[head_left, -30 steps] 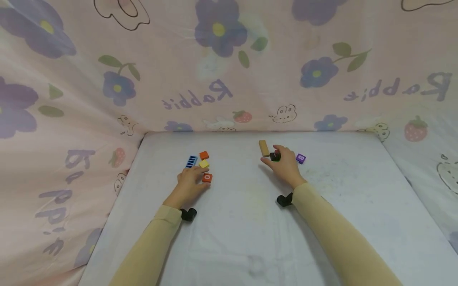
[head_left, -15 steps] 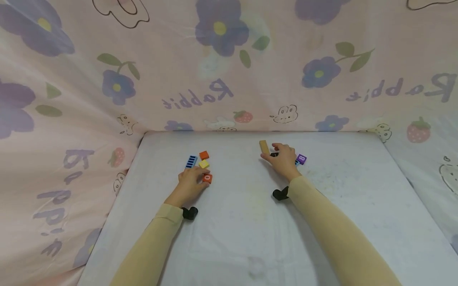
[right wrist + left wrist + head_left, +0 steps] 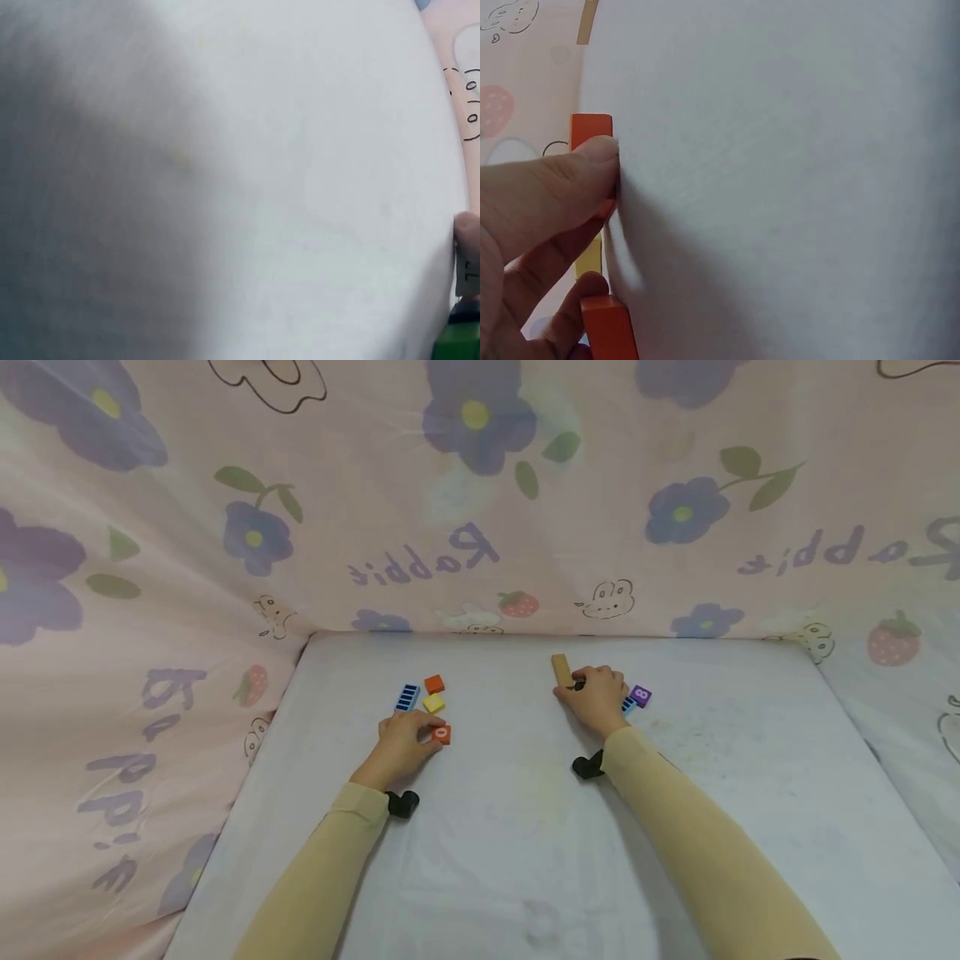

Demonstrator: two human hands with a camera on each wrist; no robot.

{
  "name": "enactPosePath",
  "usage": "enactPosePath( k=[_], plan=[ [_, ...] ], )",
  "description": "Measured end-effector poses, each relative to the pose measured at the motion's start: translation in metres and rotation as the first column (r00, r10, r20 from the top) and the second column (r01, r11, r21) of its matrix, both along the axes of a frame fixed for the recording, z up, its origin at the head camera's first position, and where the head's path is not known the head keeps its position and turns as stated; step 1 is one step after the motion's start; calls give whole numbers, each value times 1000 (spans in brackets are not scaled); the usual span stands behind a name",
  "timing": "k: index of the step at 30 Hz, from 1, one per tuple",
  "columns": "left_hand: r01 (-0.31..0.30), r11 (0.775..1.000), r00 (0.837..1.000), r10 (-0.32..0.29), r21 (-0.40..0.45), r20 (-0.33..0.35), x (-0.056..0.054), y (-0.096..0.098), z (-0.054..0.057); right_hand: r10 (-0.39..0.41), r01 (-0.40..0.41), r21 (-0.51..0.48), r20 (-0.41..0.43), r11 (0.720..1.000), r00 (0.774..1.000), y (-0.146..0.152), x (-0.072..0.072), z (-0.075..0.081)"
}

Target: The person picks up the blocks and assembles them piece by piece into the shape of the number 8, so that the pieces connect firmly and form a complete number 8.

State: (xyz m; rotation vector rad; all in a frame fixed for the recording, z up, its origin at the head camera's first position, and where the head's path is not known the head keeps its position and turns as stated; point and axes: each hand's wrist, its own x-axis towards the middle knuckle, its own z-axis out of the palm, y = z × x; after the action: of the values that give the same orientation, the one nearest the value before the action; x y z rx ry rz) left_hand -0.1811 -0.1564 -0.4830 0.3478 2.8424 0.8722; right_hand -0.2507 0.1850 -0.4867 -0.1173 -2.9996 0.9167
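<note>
In the head view my left hand (image 3: 401, 745) pinches an orange block marked 0 (image 3: 442, 734) between thumb and fingers, on the white table. The left wrist view shows the thumb pressed along the side of this orange block (image 3: 591, 127). My right hand (image 3: 598, 700) curls its thumb and fingers round a small black block (image 3: 578, 686), mostly hidden by the fingers. A tan block (image 3: 561, 670) lies right at those fingertips. A green block (image 3: 459, 342) shows below the right fingertip at the edge of the right wrist view.
Near the left hand lie a blue striped block (image 3: 407, 697), a yellow block (image 3: 433, 703) and another orange block (image 3: 434, 683). Beside the right hand sit a purple block marked 8 (image 3: 641, 696) and a blue striped block (image 3: 628, 705). A patterned cloth (image 3: 420, 510) rises behind the table.
My right hand has shifted slightly left with the black block, closer to the tan block, uncovering a blue striped block at its right. The left hand keeps its pinch. The head view has shifted a little.
</note>
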Motion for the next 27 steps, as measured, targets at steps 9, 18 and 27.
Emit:
enactPosePath(
  k=[9, 18, 27],
  plan=[
    [-24, 1000, 999, 24, 11, 37, -1, 4, 2, -15, 16, 29, -26, 999, 1000, 2, 1, 2],
    [-13, 1000, 1000, 13, -15, 11, 0, 8, 1, 5, -6, -15, -91, 1000, 996, 4, 9, 4],
    [-20, 994, 999, 16, 107, 46, 10, 22, 12, 147, -145, -209, -9, 967, 989, 6, 37, 12]
  ],
)
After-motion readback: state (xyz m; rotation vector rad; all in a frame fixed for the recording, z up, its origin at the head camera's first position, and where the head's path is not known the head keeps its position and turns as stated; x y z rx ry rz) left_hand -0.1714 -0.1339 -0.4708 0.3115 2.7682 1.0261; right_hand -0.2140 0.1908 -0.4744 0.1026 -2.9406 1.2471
